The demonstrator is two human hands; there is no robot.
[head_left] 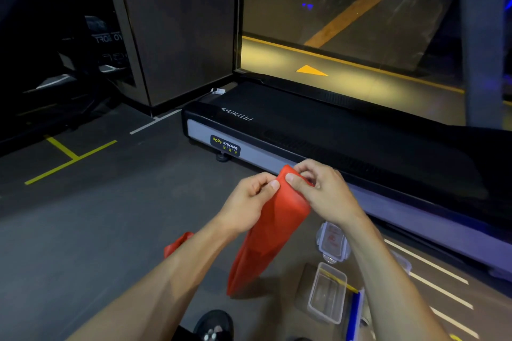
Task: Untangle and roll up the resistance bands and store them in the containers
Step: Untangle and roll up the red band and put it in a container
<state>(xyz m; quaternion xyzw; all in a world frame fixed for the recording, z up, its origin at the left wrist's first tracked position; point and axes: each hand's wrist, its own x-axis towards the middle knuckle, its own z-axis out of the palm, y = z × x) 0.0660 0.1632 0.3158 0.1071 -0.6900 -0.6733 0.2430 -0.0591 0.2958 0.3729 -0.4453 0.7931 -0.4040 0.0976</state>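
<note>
Treadmill (346, 133) is the landmark: black deck, grey side rail, "BODY STRONG" label on the near corner, lying on the dark gym floor (97, 230).

Red resistance band (273, 232) hangs in the air just in front of the treadmill's side rail, top end pinched by both hands, lower end drooping toward the floor. It looks flat and wide, folded over at the top. A second bit of red band (177, 243) shows further from the treadmill, mostly hidden behind the left forearm; can't tell if it's the same band.

Left hand (246, 202) pinches the band's top edge, thumb and fingers curled on it. Right hand (318, 191) grips the same top fold from the treadmill side, fingertips tucked over it.

Open clear plastic container (327, 293) sits on the floor near the treadmill rail, below the right forearm. Clear clip-lock lid (332, 242) lies between that container and the rail. Blue item (356, 313) beside the container, partly hidden. Black shoe (214, 324) at the bottom edge.
</note>
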